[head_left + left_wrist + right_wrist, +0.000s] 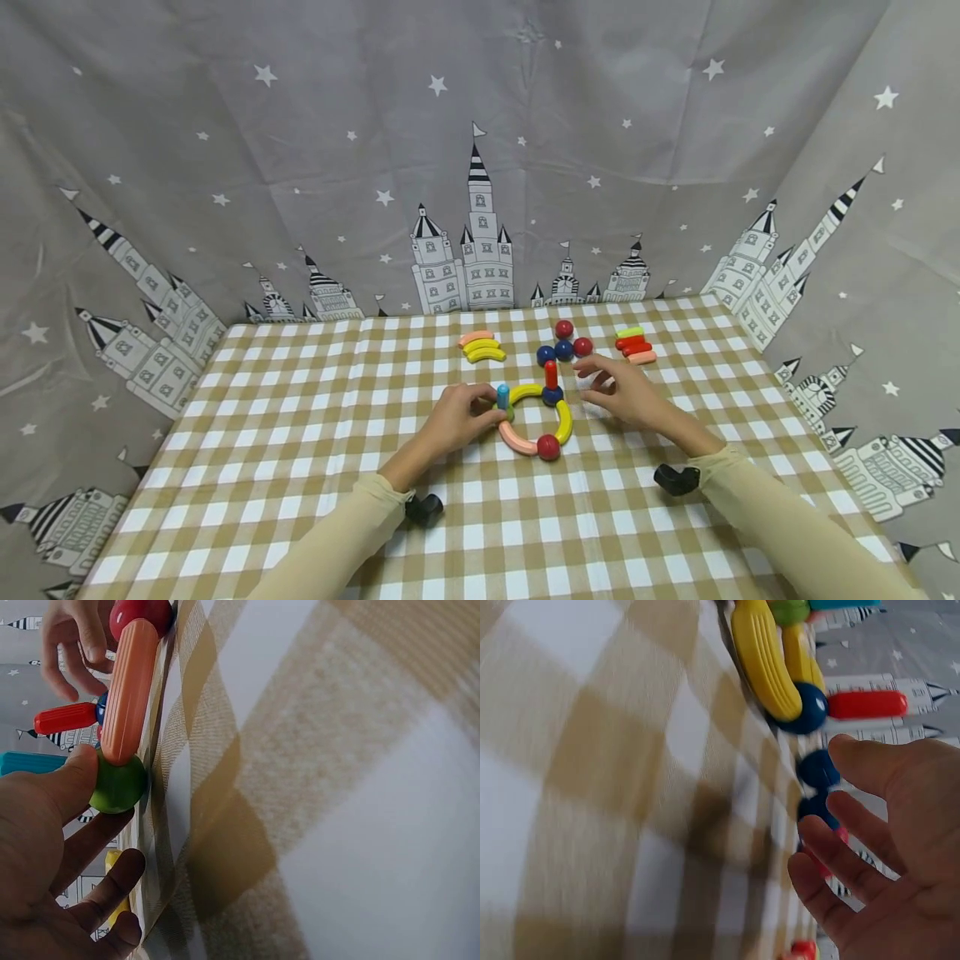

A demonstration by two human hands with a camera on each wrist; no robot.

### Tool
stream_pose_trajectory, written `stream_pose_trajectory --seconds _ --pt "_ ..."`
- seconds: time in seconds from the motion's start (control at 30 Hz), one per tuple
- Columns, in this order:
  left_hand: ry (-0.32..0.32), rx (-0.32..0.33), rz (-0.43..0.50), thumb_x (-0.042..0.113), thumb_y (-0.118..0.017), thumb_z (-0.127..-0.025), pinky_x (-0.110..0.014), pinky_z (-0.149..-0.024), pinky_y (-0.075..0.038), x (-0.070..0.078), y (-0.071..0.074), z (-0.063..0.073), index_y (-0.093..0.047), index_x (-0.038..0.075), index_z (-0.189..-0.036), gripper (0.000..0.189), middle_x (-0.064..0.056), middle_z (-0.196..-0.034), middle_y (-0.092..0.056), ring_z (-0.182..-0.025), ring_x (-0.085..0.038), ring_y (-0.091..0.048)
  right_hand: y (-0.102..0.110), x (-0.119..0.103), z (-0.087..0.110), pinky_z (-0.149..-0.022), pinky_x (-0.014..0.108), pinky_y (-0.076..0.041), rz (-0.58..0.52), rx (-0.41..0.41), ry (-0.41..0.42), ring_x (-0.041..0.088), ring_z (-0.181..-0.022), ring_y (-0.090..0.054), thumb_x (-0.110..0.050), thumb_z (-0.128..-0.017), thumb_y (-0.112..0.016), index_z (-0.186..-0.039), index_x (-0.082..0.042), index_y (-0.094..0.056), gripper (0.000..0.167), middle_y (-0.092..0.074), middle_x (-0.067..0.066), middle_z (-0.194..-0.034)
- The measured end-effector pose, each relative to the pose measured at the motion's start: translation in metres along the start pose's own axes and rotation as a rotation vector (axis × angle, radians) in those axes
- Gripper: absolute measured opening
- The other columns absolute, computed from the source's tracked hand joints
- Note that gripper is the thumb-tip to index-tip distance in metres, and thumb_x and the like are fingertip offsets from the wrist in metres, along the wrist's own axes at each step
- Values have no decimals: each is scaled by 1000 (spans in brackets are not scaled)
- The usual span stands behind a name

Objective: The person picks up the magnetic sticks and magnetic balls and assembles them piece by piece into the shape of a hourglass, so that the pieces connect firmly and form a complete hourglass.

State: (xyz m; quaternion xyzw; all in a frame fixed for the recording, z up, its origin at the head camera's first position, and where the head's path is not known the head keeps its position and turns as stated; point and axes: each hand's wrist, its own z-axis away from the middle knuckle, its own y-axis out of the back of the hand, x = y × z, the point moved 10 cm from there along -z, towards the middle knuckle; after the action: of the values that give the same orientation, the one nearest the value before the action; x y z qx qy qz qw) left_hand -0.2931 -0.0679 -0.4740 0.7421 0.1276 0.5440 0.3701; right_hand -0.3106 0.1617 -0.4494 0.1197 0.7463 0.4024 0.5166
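Note:
A ring of curved sticks and balls lies on the checked cloth. Two yellow curved sticks (564, 422) and a salmon curved stick (517, 440) join a red ball (548, 447), a dark blue ball (552, 397) and a green ball (118, 784). Upright on the blue ball stands a red rod (551, 375); a light blue rod (503, 397) stands at the green ball. My left hand (455, 415) pinches the green ball between thumb and forefinger, other fingers spread. To the ring's right, my right hand (628, 396) hovers with loosely bent fingers, holding nothing.
Behind the ring sit loose blue balls (564, 350) and red balls (564, 329). Spare curved sticks (487, 355) lie at the back left of it, short rods (636, 348) at the back right. A grey castle-print curtain (337, 167) borders the table.

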Motion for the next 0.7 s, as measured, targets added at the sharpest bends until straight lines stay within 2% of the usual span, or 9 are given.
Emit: stream_pose_trajectory --seconds 0.13,0.33,0.7 --pt "-9 2 2 24 -80 -92 -34 -81 -55 0 0 0 -76 11 -104 18 1 -98 -75 -87 -10 -66 21 9 6 -80 44 -58 44 42 -13 30 -95 -69 -6 -90 -79 -128 -2 -64 41 -72 17 -116" --pt "-6 0 -9 24 -80 -92 -34 -80 -55 0 0 0 -75 11 -103 18 1 -97 -74 -86 -10 -65 45 23 15 -83 52 -56 70 100 -42 39 -102 -67 -5 -89 -80 -129 0 -63 44 -71 21 -115" --pt "-7 -9 -11 26 -80 -92 -32 -82 -55 -1 -1 0 -75 11 -103 19 2 -99 -75 -88 -10 -66 66 53 23 -89 56 -53 86 163 -90 40 -108 -66 -8 -88 -81 -129 1 -62 45 -70 20 -120"
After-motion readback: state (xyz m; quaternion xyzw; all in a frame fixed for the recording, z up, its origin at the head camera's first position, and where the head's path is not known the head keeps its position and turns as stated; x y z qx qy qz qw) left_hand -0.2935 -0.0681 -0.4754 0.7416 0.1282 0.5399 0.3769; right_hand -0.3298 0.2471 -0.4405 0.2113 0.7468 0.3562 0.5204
